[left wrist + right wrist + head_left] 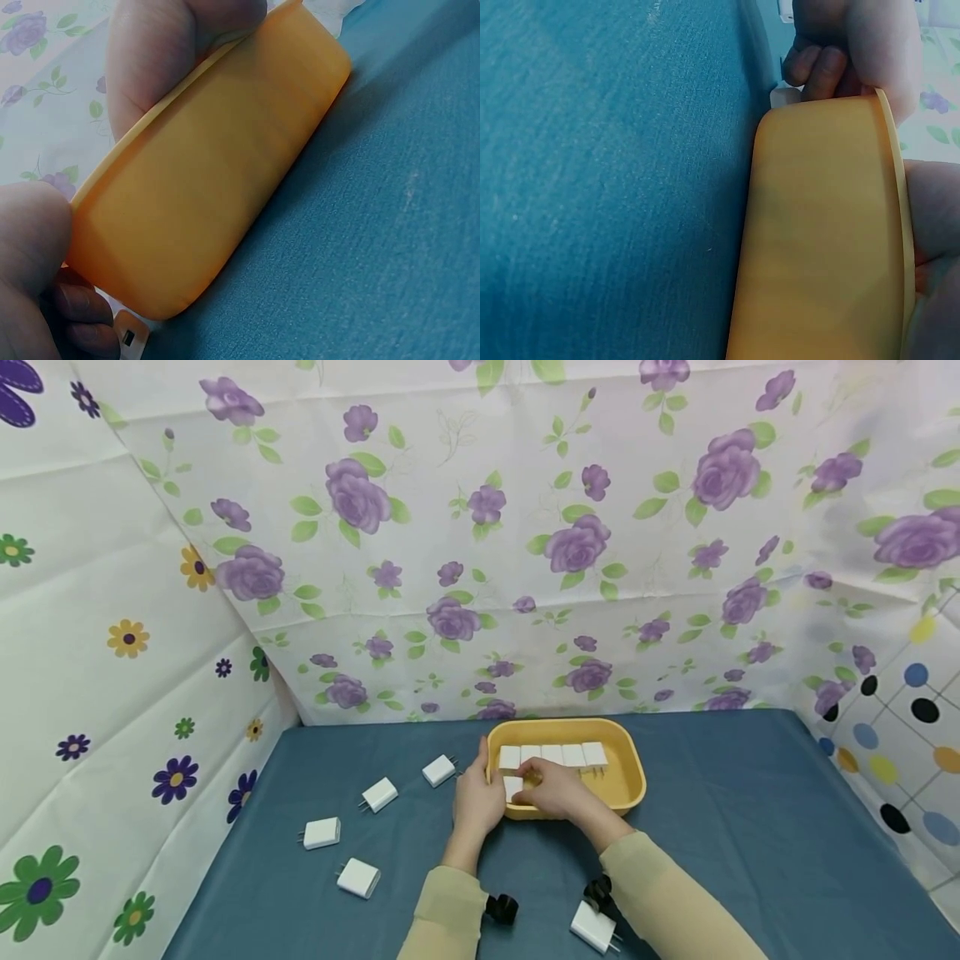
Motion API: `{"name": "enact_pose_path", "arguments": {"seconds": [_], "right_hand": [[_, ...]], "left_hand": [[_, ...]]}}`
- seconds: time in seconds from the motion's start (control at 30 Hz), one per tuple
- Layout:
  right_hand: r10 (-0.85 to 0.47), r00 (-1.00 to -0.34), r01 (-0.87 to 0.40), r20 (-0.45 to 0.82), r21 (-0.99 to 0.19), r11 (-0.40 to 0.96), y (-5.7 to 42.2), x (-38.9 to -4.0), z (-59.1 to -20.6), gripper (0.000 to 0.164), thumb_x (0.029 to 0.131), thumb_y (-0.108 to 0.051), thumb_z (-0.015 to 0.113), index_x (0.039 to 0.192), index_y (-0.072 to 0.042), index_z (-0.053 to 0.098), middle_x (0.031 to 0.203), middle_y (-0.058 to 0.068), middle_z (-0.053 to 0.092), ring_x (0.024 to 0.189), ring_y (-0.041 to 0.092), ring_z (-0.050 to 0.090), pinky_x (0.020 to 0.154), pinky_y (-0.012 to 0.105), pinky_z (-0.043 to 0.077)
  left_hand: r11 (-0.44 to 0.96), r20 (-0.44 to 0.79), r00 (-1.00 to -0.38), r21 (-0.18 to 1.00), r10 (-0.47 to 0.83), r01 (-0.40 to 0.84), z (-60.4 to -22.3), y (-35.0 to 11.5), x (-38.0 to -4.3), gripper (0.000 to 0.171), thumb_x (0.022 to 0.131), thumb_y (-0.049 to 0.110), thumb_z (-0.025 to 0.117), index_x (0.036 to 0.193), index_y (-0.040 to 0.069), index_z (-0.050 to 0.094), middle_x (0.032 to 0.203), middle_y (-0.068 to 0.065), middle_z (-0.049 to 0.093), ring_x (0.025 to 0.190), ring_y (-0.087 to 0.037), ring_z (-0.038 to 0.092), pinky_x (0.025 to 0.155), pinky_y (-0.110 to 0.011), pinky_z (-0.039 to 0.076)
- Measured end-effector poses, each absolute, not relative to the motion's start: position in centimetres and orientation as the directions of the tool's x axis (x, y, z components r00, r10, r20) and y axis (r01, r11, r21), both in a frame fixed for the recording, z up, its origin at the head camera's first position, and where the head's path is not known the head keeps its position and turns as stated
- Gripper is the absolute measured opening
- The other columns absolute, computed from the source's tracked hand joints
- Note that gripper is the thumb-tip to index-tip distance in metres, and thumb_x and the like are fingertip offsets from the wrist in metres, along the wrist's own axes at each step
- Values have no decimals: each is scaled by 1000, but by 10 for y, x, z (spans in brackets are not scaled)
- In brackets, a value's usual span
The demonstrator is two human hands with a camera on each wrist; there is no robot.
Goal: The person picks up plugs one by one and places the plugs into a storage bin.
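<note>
A yellow plastic tray (626, 760) stands near the table's far edge. Along its far side lies a row of several white charger plugs (551, 754). My left hand (478, 797) grips the tray's left end; in the left wrist view its fingers (86, 307) curl beside the outer wall. My right hand (558, 789) reaches inside over the near wall. Its thumb and index finger pinch a white charger plug (513, 787) in the near left corner. Both wrist views show mainly the tray's outside, so that plug is hidden there.
Left of the tray, loose charger plugs lie on the blue tablecloth (697, 860): one (438, 770) close by, others (380, 794) (322, 832) (358, 877) farther off. Another plug (593, 927) lies near me by the right sleeve. Flowered sheeting (510, 568) hangs behind the table.
</note>
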State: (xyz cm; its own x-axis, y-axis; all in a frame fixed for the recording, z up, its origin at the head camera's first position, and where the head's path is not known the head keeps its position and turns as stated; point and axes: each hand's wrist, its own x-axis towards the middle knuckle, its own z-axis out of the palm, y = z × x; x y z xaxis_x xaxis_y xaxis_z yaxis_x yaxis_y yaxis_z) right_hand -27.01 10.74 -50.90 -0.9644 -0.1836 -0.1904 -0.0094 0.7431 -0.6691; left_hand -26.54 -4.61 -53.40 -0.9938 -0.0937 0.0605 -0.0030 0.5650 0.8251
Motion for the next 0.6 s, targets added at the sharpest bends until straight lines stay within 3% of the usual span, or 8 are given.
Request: {"name": "enact_pose_path", "arguments": {"seconds": [0.6], "right_hand": [[-202, -965, -31, -165, -698, 716, 109, -270, -513, 39, 84, -33, 79, 119, -20, 68, 117, 7, 66, 80, 21, 57, 67, 37, 46]], "left_hand": [[572, 60, -993, 820, -102, -9, -535, -46, -266, 63, 98, 15, 50, 158, 19, 30, 62, -5, 52, 42, -18, 35, 44, -34, 27]]}}
